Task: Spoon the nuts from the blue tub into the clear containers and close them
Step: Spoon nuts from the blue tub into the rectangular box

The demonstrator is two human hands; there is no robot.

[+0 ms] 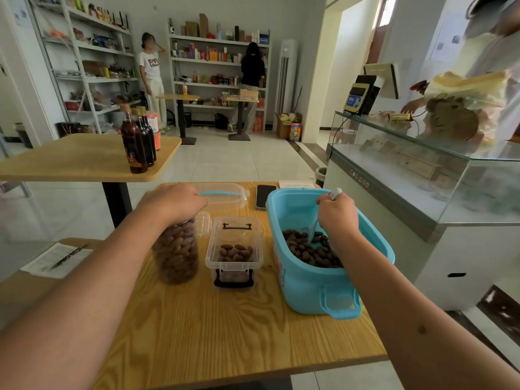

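Observation:
The blue tub (318, 288) stands on the right of the wooden table, with brown nuts (309, 250) covering its bottom. My right hand (337, 215) grips the handle of a clear scoop (311, 230) whose bowl dips into the nuts. A tall clear jar (176, 251), full of nuts, stands at the left; my left hand (174, 202) grips its top. Between jar and tub sits an open clear box (235, 249) with black clasps, holding a thin layer of nuts. A small clear lid (204, 223) lies behind the jar, and a larger clear lid with a blue strip (225, 194) lies further back.
A phone (264, 196) and a paper (295, 183) lie at the table's far edge. A second table with dark bottles (138, 139) stands to the left, a glass counter (422, 164) to the right. Two people stand by the far shelves. A clipboard (56, 260) lies at left.

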